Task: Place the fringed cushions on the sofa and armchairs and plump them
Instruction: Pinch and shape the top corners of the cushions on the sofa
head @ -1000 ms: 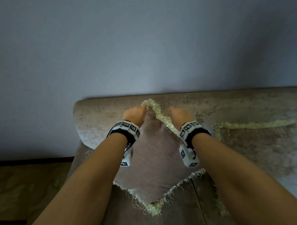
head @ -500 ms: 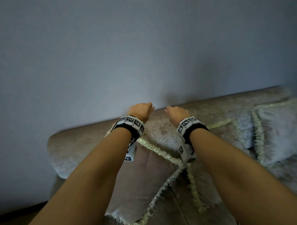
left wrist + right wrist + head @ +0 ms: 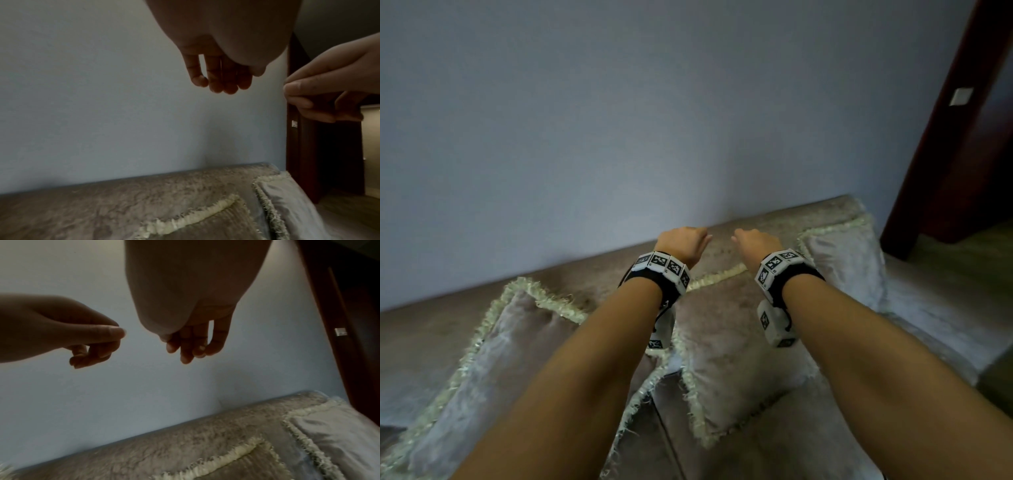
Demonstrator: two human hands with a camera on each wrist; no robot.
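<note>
Three fringed cushions lean against the back of the beige sofa [image 3: 592, 274]: a left one [image 3: 493, 370], a middle one [image 3: 732, 346] and a right one [image 3: 842, 267]. My left hand [image 3: 688, 241] and right hand [image 3: 753, 241] hover side by side above the middle cushion's top corner, touching nothing. The left wrist view shows the left hand [image 3: 220, 78] with fingers hanging loosely, well above the middle cushion's fringe [image 3: 195, 216]. The right hand [image 3: 191, 345] hangs the same way in the right wrist view, with nothing in it.
A plain pale wall [image 3: 654, 120] rises right behind the sofa back. A dark wooden door frame [image 3: 945, 144] with a white switch [image 3: 961, 96] stands at the sofa's right end, and floor [image 3: 969, 270] shows beyond it.
Both hands have let go of the left cushion's top corner, lifted and moved right along the sofa. They now hover over the middle cushion, and the view has swung right.
</note>
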